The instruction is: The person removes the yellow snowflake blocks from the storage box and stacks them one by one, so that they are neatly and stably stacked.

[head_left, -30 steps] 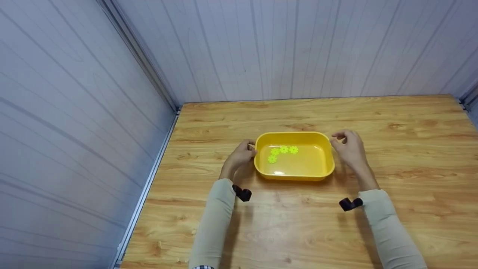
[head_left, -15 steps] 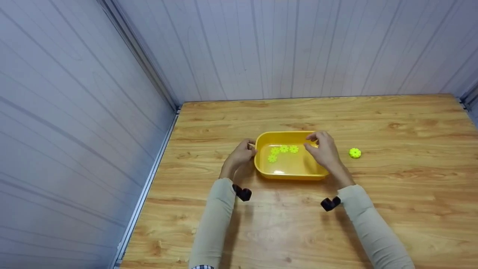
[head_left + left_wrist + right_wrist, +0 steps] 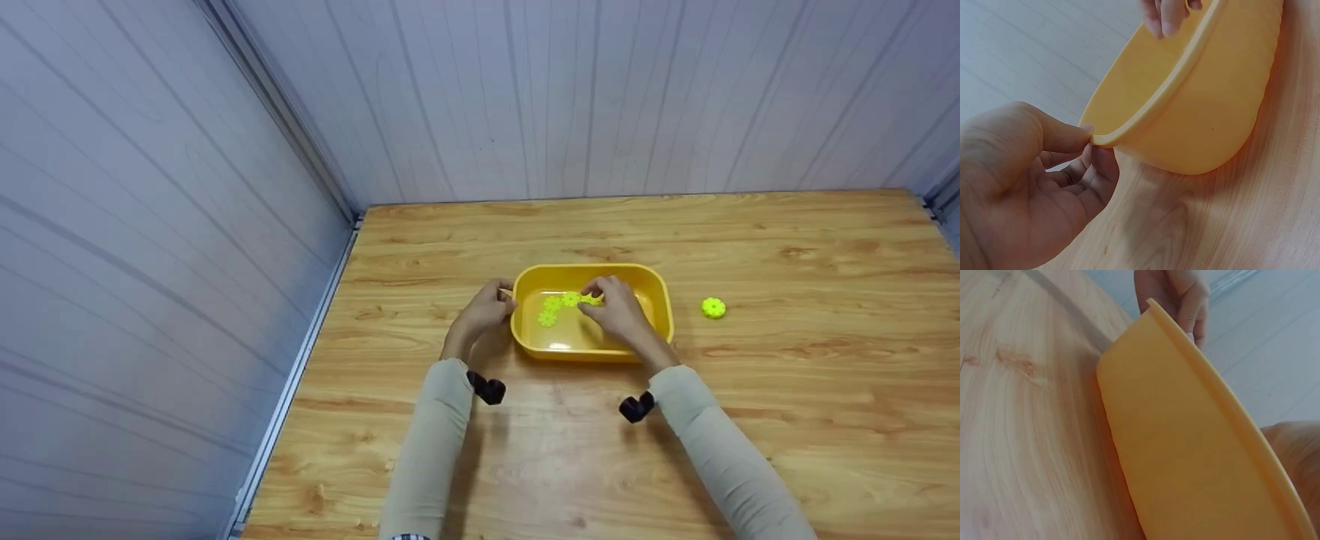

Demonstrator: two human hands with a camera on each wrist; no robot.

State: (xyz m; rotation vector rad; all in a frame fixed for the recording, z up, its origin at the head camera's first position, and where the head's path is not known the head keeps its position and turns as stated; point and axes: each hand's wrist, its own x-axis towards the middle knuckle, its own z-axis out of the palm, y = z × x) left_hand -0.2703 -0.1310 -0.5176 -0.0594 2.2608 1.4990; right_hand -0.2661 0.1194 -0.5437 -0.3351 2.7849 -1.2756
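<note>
A yellow plastic basin [image 3: 596,354] sits on the wooden table, holding several lime-green flower-shaped pieces [image 3: 547,319] on its floor. At its left end my left hand [image 3: 484,311] pinches the rim between thumb and fingers, plain to see in the left wrist view. My right hand [image 3: 616,309] reaches down inside the basin, thumb and forefinger apart around the rightmost flower piece [image 3: 592,299], which it partly covers. From the right wrist, the basin wall [image 3: 1179,433] hides the fingertips. Outside the basin, to its right, lies a thicker lime-green flower shape [image 3: 713,307].
The wooden table [image 3: 375,330] meets a pale panel wall [image 3: 480,97] at the back and another panel wall [image 3: 150,225] on the left. A metal strip runs along the table's left edge.
My right hand has moved left from beside the basin's right end into the basin, down to the flower pieces, uncovering the flower shape on the table. The left hand has kept its hold.
</note>
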